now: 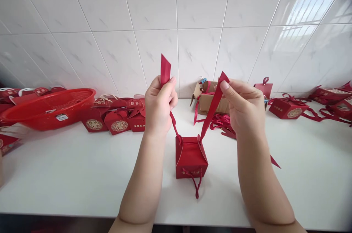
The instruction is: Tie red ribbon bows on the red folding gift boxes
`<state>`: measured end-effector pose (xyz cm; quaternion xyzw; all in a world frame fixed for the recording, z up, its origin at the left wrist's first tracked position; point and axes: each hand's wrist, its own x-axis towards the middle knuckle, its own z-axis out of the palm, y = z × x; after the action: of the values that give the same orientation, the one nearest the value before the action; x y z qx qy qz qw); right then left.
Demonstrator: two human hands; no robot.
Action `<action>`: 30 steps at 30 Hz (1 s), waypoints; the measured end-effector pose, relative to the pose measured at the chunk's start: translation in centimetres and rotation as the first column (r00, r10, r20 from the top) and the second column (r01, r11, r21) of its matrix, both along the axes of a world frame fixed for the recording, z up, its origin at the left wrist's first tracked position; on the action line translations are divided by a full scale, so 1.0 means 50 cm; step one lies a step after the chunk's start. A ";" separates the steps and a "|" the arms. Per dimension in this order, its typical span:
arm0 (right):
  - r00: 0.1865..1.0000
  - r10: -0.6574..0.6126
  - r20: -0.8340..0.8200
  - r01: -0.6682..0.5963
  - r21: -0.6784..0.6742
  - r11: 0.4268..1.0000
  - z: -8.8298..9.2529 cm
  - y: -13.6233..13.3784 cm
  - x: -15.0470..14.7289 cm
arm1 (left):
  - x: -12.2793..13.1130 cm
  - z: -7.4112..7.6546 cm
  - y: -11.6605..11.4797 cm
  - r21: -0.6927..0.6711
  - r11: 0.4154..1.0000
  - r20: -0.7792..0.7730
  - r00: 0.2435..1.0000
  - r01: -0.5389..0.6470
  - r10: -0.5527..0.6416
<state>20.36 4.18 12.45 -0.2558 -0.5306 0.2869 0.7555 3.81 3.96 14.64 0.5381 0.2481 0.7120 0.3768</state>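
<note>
A small red gift box (191, 158) stands on the white table, its top flaps folded inward and a twisted cord handle (197, 185) hanging down its near side. A red ribbon (211, 112) passes through the box's top, and its two ends rise to my hands. My left hand (161, 101) pinches one end between thumb and fingers, with the slanted tip sticking up above the fist. Between thumb and forefinger, my right hand (243, 101) grips the other end, which stretches down to the box's right flap.
A red plastic basket (55, 110) sits at the left, beside several red gift boxes (118, 123). Behind my hands stands an open cardboard box (213, 104) with loose ribbons (221, 121) by it. More red boxes (287, 107) lie at the right. The tiled wall (203, 6) closes off the back.
</note>
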 end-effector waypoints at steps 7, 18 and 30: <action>1.000 0.001 0.000 -0.001 0.066 0.998 0.010 -0.013 0.010 | 0.003 -0.003 -0.010 -0.101 0.994 -0.008 0.999 0.030 -0.031; 0.999 -0.012 0.034 0.011 0.028 1.000 0.005 -0.011 -0.002 | 0.002 0.011 -0.027 -0.112 0.976 -0.005 0.982 0.189 -0.191; 0.996 -0.053 0.069 0.050 0.050 0.998 0.007 -0.013 0.010 | -0.005 0.011 -0.021 -0.055 0.997 -0.051 0.997 0.053 -0.056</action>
<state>20.88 3.55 12.78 -0.2612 -0.5569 0.2454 0.7493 3.54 2.92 15.22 0.5529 0.2621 0.6803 0.4036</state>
